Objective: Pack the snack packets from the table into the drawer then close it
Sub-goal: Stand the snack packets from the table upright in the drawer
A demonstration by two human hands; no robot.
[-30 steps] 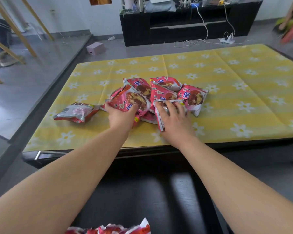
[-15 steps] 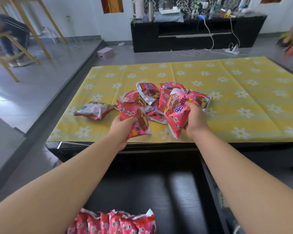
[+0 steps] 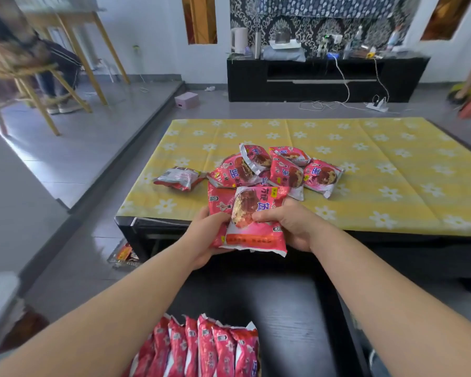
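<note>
Yellow floral cloth covered the table (image 3: 392, 186), black open drawer (image 3: 297, 308) below held upright packed packets (image 3: 207, 349), loose pile of packets (image 3: 278, 170) lay mid-table, left hand (image 3: 204, 238) and right hand (image 3: 294, 227), fingers closed, gripped two red packets (image 3: 253, 221) above the drawer.

both my forearms are bare from the bottom edge up to the wrists, with no sleeve showing anywhere along them. my left hand (image 3: 206, 235) wears no glove, ring or band, and my left wrist is bare too. my right hand (image 3: 294, 227), off toward 3 o'clock from the left, is just as plain: no watch, no bracelet, nothing on the fingers i can see.
</note>
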